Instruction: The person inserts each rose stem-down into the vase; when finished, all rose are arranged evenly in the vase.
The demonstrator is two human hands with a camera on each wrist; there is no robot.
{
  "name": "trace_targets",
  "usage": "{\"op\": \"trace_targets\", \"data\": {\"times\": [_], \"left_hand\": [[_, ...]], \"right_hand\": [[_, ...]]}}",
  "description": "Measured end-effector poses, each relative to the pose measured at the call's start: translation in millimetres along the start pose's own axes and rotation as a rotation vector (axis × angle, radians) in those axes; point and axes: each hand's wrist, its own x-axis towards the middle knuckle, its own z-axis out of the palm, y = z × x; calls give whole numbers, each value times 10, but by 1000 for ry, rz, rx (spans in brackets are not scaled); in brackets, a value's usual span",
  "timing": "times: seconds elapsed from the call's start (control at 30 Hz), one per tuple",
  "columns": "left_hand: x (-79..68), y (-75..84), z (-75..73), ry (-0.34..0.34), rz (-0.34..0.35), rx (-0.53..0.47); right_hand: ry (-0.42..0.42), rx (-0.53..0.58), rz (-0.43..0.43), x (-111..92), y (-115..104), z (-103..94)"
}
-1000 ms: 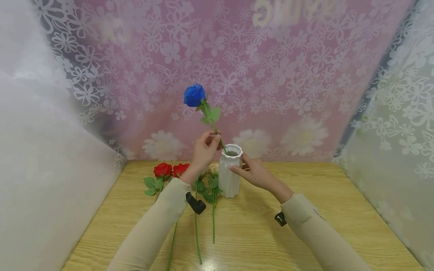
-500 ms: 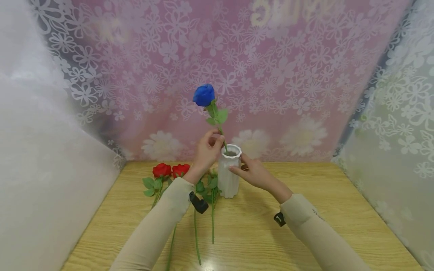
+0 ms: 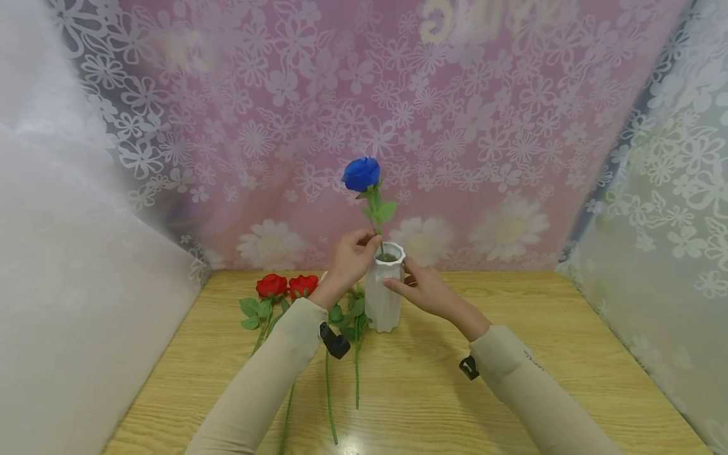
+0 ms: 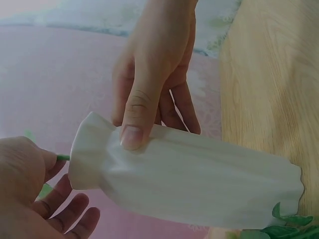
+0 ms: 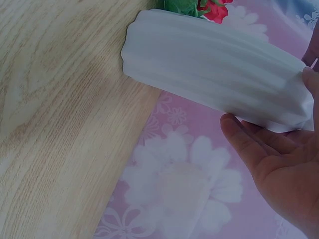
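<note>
A blue rose (image 3: 361, 174) stands nearly upright, its lower stem inside the mouth of a white fluted vase (image 3: 383, 297). My left hand (image 3: 351, 256) pinches the green stem between thumb and forefinger just above the rim; in the left wrist view its other fingers are spread loosely beside the vase neck. From the right, my right hand (image 3: 433, 292) holds the upper part of the vase, thumb on the near side (image 4: 133, 134) and fingers behind. The vase stands upright on the wooden table, and the stem's lower end is hidden inside it.
Left of the vase, two red roses (image 3: 272, 286) lie on the table (image 3: 455, 392), their long stems toward the front edge. Other green leaves and stems (image 3: 357, 354) lie right beside the vase base, partly behind my left arm. A pink floral backdrop (image 3: 483, 158) rises behind.
The blue rose has moved right and tilted more upright, then dropped lower into the vase. My left hand has shifted right and down with it; the right hand stays on the vase.
</note>
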Motion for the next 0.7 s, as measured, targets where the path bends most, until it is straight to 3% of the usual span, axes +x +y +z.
{"op": "trace_targets", "data": {"times": [0.7], "left_hand": [[12, -135, -74, -43, 28, 29]], "right_hand": [[4, 3, 6, 20, 15, 15]]}}
